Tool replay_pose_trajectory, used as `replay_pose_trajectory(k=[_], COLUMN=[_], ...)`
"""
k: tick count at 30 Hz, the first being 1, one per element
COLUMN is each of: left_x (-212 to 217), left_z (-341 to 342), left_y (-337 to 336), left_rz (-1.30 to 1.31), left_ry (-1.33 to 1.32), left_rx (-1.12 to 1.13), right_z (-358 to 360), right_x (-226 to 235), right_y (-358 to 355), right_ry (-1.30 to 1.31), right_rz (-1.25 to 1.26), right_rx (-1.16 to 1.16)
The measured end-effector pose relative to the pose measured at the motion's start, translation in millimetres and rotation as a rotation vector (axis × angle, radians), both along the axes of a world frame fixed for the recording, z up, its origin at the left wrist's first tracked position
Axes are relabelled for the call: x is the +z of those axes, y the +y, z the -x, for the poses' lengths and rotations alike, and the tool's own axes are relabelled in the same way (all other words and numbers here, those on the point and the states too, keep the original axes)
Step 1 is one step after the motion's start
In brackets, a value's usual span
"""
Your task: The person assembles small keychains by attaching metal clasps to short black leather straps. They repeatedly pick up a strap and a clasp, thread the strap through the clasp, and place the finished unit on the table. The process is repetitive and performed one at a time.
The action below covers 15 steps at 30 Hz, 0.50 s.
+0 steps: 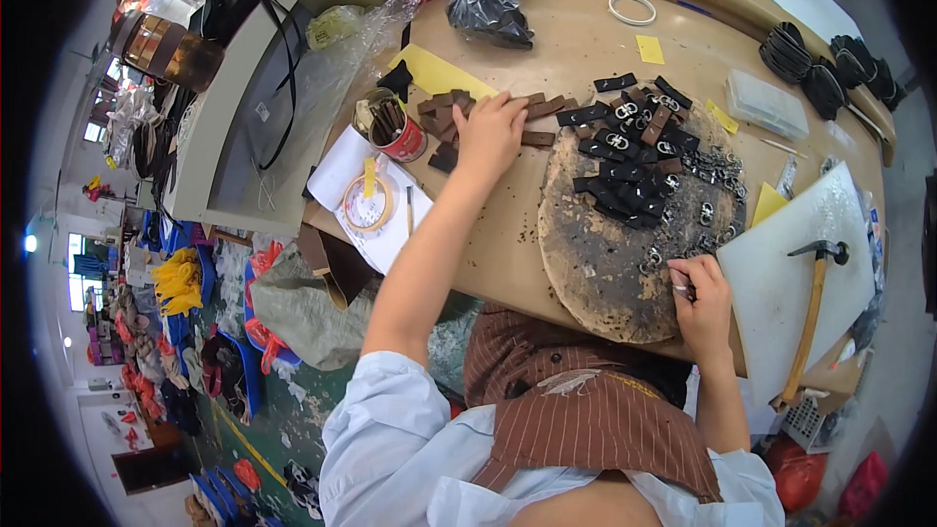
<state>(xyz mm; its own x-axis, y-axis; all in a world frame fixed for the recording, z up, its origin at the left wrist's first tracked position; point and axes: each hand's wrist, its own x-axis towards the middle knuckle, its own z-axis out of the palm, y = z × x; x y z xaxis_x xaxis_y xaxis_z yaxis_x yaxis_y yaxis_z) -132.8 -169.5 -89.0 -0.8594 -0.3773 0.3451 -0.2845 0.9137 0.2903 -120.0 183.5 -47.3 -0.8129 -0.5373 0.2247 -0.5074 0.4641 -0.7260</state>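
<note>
My left hand reaches over a spread of brown leather strips, its fingers apart and the tips at the pieces. By the near right edge of a round wooden block, my right hand has its fingers curled together. Something small shows between them, too small to name. Black leather tabs lie heaped on the block, several bearing silver buckles. More loose metal buckles are scattered on its right side.
A hammer rests on a white board at the right. Left of the strips stand a red tin and a tape roll on white paper. A clear plastic box and bagged black parts lie farther back.
</note>
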Motion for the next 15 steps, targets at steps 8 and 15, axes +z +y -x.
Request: replay_pose_trajectory(k=[8, 15], left_x=[-2, 18], left_z=[-83, -93], left_y=[72, 64], left_rz=[-0.093, -0.272], left_ry=[0.141, 0.357], left_rx=[0.008, -0.083], right_z=[0, -7], right_x=[4, 8], right_y=[-1, 5], right_ry=[0.0, -0.173], right_rz=[0.019, 0.069], right_rx=[0.042, -0.034])
